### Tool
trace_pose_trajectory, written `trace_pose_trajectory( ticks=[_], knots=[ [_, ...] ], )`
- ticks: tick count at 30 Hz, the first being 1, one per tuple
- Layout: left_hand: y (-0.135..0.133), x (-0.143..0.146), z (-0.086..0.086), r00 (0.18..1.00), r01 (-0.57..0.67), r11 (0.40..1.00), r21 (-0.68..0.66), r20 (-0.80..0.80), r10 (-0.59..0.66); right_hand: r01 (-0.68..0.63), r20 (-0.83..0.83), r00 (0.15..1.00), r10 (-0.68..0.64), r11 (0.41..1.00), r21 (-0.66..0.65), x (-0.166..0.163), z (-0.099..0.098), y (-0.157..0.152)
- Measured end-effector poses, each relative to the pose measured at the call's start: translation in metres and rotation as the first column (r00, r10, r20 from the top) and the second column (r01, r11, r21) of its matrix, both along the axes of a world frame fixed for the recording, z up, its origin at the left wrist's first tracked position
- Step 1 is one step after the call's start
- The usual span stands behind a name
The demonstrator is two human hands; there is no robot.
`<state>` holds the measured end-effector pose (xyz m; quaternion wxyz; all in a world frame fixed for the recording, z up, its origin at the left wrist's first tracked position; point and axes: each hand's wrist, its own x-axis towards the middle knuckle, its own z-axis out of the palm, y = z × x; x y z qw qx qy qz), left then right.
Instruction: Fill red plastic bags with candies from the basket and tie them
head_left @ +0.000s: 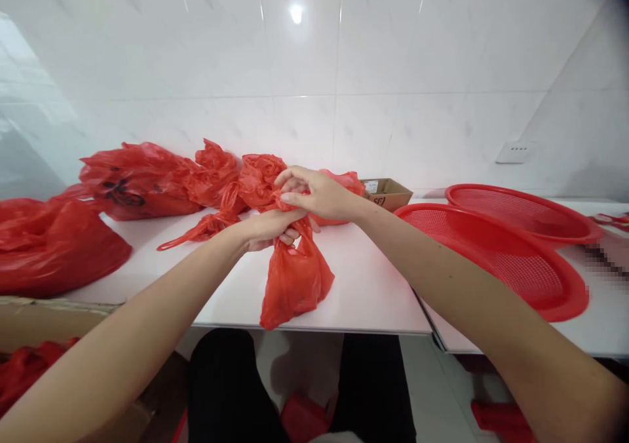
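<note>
Two hands, two baskets, two boxes, several red bags

There are two hands, a left hand [270, 228] and a right hand [328, 192], with one held bag [297, 286]. At least five more red bags can be told apart: one far left [54, 250], one black-printed [147, 184], two bunched alongside [216, 171] [260, 175], one behind the right wrist [351, 181]; overlaps blur the exact total. Mesh baskets [572, 302] [582, 233]: two. Cardboard boxes [396, 200] [49, 320]: two. Wall sockets [515, 153]: one.
</note>
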<state>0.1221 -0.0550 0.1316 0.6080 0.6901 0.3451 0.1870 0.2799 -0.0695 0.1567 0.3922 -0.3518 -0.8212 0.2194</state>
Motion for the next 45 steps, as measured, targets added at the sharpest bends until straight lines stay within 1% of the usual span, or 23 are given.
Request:
trace_pose_trajectory(
  ticks=[4, 7, 9, 12, 15, 17, 19, 21, 22, 23, 24, 26, 27, 28, 29, 31, 33, 35, 37, 39, 40, 42, 45],
  knots=[
    [0.003, -0.013, -0.007, 0.999, -0.015, 0.998, -0.066, 0.031, 0.017, 0.100, -0.004, 0.995, -0.100, 0.992, -0.078, 0.015, -0.020, 0.005],
    [0.003, -0.024, -0.009, 0.997, -0.029, 0.997, -0.072, 0.076, 0.035, 0.126, -0.063, 0.989, -0.131, 0.989, -0.076, 0.022, -0.027, -0.006],
    [0.001, -0.030, -0.009, 0.991, -0.016, 0.998, -0.065, 0.130, 0.024, 0.083, -0.094, 0.991, -0.093, 0.991, -0.108, 0.024, -0.028, -0.022],
    [-0.001, -0.038, -0.009, 0.977, 0.054, 0.998, -0.025, 0.206, -0.048, -0.067, -0.059, 0.997, 0.057, 0.981, -0.180, 0.027, -0.029, -0.046],
    [-0.003, -0.041, -0.008, 0.980, 0.084, 0.994, 0.076, 0.176, -0.097, -0.102, -0.034, 0.995, 0.098, 0.980, -0.170, 0.030, -0.034, -0.054],
    [-0.004, -0.039, -0.008, 0.992, 0.056, 0.978, 0.199, 0.097, -0.077, -0.070, -0.099, 0.993, 0.056, 0.987, -0.143, 0.029, -0.041, -0.047],
    [-0.005, -0.035, -0.011, 0.998, 0.066, 0.940, 0.336, -0.002, -0.070, -0.036, -0.226, 0.974, 0.004, 0.990, -0.139, 0.024, -0.051, -0.034],
    [-0.007, -0.029, -0.016, 0.993, 0.102, 0.876, 0.472, -0.094, -0.065, -0.035, -0.322, 0.946, -0.031, 0.980, -0.195, 0.016, -0.063, -0.020],
    [-0.009, -0.026, -0.019, 0.991, 0.094, 0.829, 0.551, -0.130, -0.026, -0.040, -0.349, 0.936, -0.046, 0.971, -0.235, 0.011, -0.070, -0.014],
    [-0.010, -0.023, -0.022, 0.987, 0.062, 0.766, 0.640, -0.155, 0.049, -0.048, -0.372, 0.926, -0.059, 0.961, -0.274, 0.007, -0.076, -0.009],
    [-0.011, -0.021, -0.026, 0.975, 0.019, 0.681, 0.732, -0.165, 0.150, -0.059, -0.397, 0.915, -0.072, 0.949, -0.308, 0.003, -0.082, -0.005],
    [-0.011, -0.019, -0.033, 0.924, -0.047, 0.477, 0.877, -0.143, 0.355, -0.106, -0.453, 0.888, -0.077, 0.925, -0.366, -0.002, -0.092, -0.002],
    [-0.011, -0.018, -0.036, 0.901, -0.055, 0.394, 0.918, -0.125, 0.417, -0.153, -0.477, 0.877, -0.060, 0.906, -0.395, -0.004, -0.096, -0.002],
    [-0.011, -0.018, -0.038, 0.892, -0.057, 0.338, 0.940, -0.104, 0.441, -0.206, -0.489, 0.871, -0.033, 0.880, -0.427, -0.004, -0.098, -0.002],
    [-0.010, -0.019, -0.040, 0.898, -0.064, 0.310, 0.949, -0.081, 0.433, -0.253, -0.490, 0.872, -0.003, 0.853, -0.456, -0.004, -0.100, -0.003],
    [-0.008, -0.020, -0.041, 0.931, -0.095, 0.330, 0.939, -0.034, 0.365, -0.299, -0.464, 0.885, 0.048, 0.821, -0.486, -0.002, -0.100, -0.005],
    [-0.006, -0.023, -0.041, 0.957, -0.110, 0.413, 0.904, -0.016, 0.290, -0.256, -0.407, 0.912, 0.055, 0.851, -0.458, 0.000, -0.098, -0.007],
    [-0.004, -0.029, -0.041, 0.968, -0.099, 0.546, 0.832, -0.046, 0.246, -0.156, -0.331, 0.943, 0.021, 0.909, -0.386, 0.006, -0.097, -0.006],
    [-0.002, -0.039, -0.046, 0.971, -0.115, 0.694, 0.711, -0.066, 0.228, -0.045, -0.251, 0.967, -0.038, 0.947, -0.318, 0.016, -0.101, -0.003],
    [0.003, -0.053, -0.058, 0.966, -0.191, 0.819, 0.541, -0.044, 0.255, 0.048, -0.189, 0.976, -0.108, 0.953, -0.298, 0.032, -0.112, 0.003],
    [0.006, -0.061, -0.066, 0.958, -0.246, 0.859, 0.449, -0.023, 0.287, 0.103, -0.160, 0.974, -0.158, 0.947, -0.304, 0.042, -0.121, 0.008],
    [0.013, -0.076, -0.086, 0.931, -0.351, 0.892, 0.284, -0.001, 0.366, 0.227, -0.102, 0.956, -0.276, 0.912, -0.340, 0.062, -0.144, 0.018],
    [0.023, -0.088, -0.113, 0.895, -0.441, 0.887, 0.140, -0.009, 0.446, 0.353, -0.068, 0.907, -0.415, 0.839, -0.414, 0.078, -0.174, 0.031]
  ],
)
